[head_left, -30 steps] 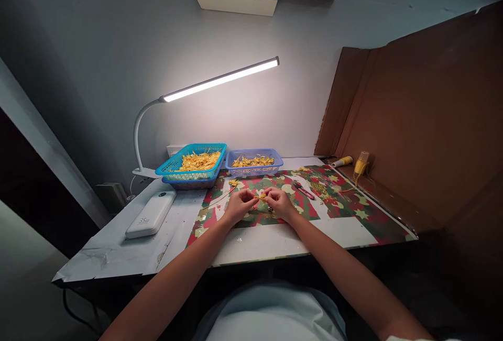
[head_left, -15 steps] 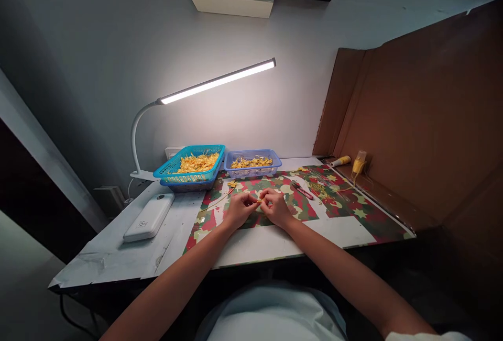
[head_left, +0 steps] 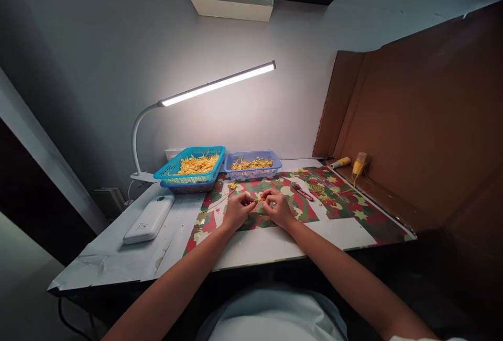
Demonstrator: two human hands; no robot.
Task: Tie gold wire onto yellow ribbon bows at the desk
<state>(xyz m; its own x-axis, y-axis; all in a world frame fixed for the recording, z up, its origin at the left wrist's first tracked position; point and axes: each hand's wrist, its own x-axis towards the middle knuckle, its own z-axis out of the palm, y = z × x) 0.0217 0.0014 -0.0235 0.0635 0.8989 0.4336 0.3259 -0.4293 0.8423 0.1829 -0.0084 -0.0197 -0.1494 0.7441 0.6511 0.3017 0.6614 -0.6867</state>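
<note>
My left hand (head_left: 239, 210) and my right hand (head_left: 277, 208) meet over the camouflage-patterned sheet (head_left: 353, 214). Between their fingertips is a small yellow piece (head_left: 260, 200), pinched from both sides; its exact shape is too small to tell. A yellow piece with a long thin strand (head_left: 232, 186) lies on the sheet behind my left hand. To the right of my right hand are red-handled snips (head_left: 302, 192) and a loose tangle of yellow thread (head_left: 323, 193).
A teal basket (head_left: 161, 174) and a purple basket (head_left: 253, 173) hold yellow pieces at the back. A white power bank (head_left: 149, 219) and a desk lamp (head_left: 135, 139) are on the left. Yellow thread spools (head_left: 358, 165) stand by the cardboard (head_left: 424, 121) at right.
My fingertips have moved slightly apart, and more of the yellow piece shows between them. The view has shifted slightly.
</note>
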